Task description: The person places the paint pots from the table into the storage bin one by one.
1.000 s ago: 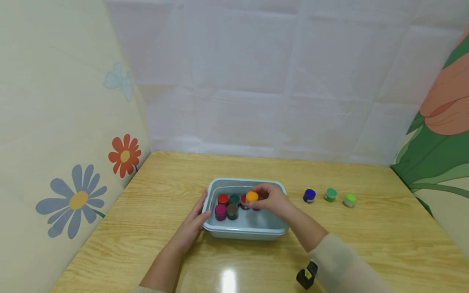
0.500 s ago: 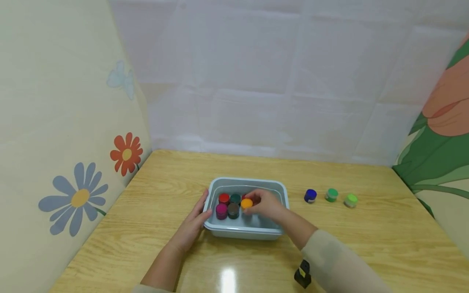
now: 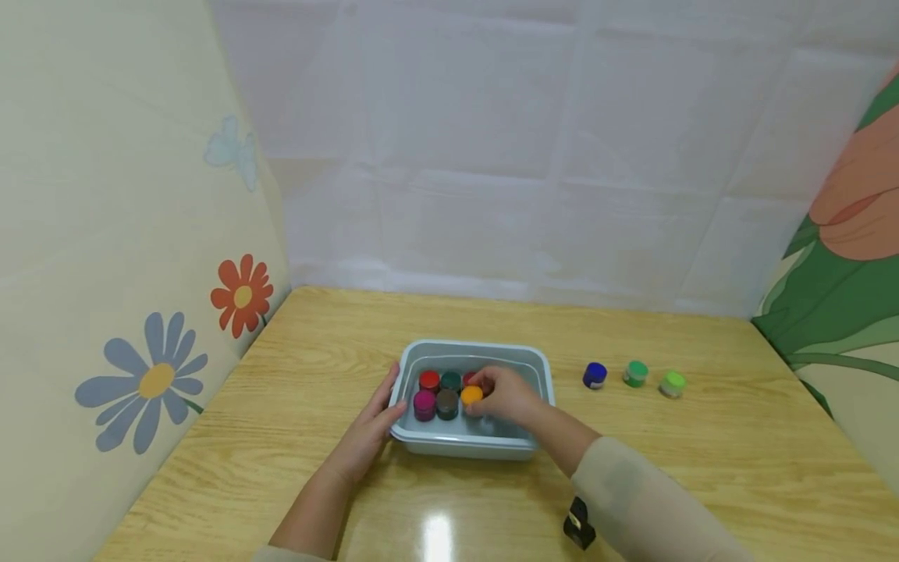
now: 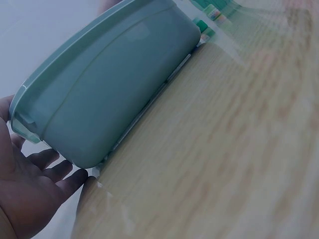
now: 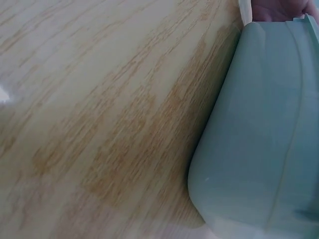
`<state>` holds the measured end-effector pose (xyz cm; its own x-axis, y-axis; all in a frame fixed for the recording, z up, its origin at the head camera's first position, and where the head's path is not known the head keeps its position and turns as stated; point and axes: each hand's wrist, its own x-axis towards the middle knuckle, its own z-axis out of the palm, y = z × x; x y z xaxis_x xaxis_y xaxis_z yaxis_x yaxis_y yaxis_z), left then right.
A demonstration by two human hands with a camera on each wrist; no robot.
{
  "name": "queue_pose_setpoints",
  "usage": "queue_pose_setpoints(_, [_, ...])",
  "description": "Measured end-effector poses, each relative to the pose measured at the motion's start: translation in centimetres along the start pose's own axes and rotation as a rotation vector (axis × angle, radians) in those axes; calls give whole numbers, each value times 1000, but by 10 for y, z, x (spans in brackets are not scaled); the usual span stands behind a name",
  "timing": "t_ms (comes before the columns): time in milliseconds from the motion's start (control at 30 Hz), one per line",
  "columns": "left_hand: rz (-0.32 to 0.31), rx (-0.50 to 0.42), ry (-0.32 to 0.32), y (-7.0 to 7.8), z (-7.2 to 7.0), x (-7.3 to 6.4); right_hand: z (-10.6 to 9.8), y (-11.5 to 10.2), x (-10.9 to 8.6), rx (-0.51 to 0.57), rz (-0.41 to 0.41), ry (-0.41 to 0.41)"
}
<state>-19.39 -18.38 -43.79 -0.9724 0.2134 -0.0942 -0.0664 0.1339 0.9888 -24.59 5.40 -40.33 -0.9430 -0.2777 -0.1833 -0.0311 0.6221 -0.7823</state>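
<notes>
Inside the pale blue plastic bin (image 3: 467, 441), my right hand (image 3: 513, 396) pinches a small paint jar with an orange lid (image 3: 471, 396). That jar sits low, beside the brown-lidded jar (image 3: 446, 403) in the front row. A magenta jar (image 3: 424, 404) is at the left of this row. Behind stand a red jar (image 3: 429, 381), a dark green jar (image 3: 451, 381) and a dark red one (image 3: 469, 378), partly covered by my fingers. My left hand (image 3: 368, 425) holds the bin's left end, thumb over the rim and fingers along the outside wall (image 4: 55, 167).
Right of the bin, a blue jar (image 3: 595, 375), a green jar (image 3: 635, 374) and a light green jar (image 3: 673, 384) stand in a row on the wooden table (image 3: 337, 328). A small black object (image 3: 579, 524) shows near my right sleeve. A white sheet (image 3: 449, 156) hangs behind.
My right hand has brought the orange jar left and down into the front row beside the brown jar. My left hand has stayed on the bin.
</notes>
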Motion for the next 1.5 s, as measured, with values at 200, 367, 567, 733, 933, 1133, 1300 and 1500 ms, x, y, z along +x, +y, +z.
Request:
queue_pose_setpoints(200, [-11,9,0,1,0,1,-1,-3,-2,-55,-15,-4])
queue_pose_setpoints(367, [-11,11,3,0,0,2,2,-2,-2,-72,-6,2])
queue_pose_setpoints(567, [5,8,4,0,0,0,2,-3,-3,-67,-28,1])
queue_pose_setpoints(733, [19,-1,2,0,1,0,2,-3,-4,-64,-30,8])
queue_pose_setpoints(933, [52,-12,-16,-2,1,2,-1,-1,-3,-30,-9,30])
queue_pose_setpoints(1133, [53,-15,-10,-3,1,1,-15,1,-5,17,-16,66])
queue_pose_setpoints(1300, [54,-13,-9,-4,1,2,-32,2,-8,55,-16,84])
queue_pose_setpoints(1500, [43,-7,-2,-4,1,3,-55,5,-16,78,-25,128])
